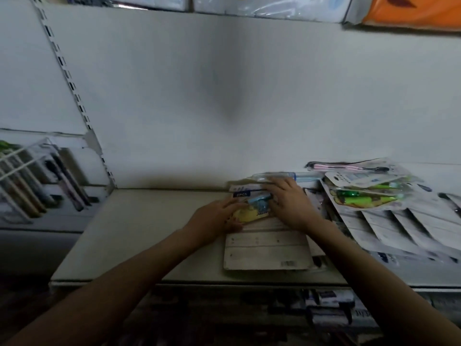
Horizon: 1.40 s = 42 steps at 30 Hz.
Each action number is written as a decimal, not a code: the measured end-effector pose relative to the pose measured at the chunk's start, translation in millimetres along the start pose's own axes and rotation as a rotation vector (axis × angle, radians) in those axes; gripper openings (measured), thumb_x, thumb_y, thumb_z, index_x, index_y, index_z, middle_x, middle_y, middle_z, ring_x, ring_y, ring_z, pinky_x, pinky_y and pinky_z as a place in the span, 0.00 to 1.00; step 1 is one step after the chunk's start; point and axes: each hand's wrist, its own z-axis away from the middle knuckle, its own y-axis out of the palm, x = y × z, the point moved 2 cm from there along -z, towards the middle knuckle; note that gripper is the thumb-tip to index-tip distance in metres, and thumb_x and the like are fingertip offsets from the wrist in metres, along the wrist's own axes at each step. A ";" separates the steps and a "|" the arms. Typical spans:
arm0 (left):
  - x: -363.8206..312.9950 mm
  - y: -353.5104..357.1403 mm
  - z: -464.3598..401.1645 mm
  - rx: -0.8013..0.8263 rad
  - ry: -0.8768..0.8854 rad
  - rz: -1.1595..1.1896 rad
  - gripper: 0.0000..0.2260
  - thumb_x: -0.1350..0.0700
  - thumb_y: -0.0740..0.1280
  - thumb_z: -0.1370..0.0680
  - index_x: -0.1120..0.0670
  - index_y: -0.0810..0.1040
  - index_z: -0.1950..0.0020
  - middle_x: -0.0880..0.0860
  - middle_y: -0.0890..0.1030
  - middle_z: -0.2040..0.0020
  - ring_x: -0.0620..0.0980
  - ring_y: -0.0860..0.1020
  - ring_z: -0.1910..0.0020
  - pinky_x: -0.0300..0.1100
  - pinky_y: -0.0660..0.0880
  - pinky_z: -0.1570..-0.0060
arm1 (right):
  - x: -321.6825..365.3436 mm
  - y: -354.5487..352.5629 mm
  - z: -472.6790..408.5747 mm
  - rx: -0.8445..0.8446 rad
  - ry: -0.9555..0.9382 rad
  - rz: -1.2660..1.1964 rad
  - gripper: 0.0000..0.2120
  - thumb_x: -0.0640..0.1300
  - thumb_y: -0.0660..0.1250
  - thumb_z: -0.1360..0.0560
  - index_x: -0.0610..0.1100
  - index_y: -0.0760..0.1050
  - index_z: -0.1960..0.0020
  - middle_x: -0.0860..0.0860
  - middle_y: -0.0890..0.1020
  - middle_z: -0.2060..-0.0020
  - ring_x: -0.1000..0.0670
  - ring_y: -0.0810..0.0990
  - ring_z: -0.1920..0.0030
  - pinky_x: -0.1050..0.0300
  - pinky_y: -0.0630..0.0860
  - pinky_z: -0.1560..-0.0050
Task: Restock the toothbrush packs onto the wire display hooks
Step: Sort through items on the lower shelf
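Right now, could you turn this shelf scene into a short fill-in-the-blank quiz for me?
1. Both hands rest on a pile of packs lying on the ____.
2. The left hand touches a ____ and blue pack.
3. The packs with green toothbrushes lie to the ____ of the right hand.

Missing words: shelf; yellow; right
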 end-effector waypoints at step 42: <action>153.3 -44.4 131.9 -0.066 -0.551 0.374 0.53 0.40 0.81 0.38 0.48 0.56 0.21 0.57 0.67 0.27 0.57 0.67 0.29 0.49 0.68 0.32 | 131.0 34.2 -20.8 0.396 -0.028 -0.037 0.46 0.59 0.78 0.33 0.48 0.61 0.22 0.46 0.66 0.26 0.44 0.65 0.27 0.51 0.65 0.28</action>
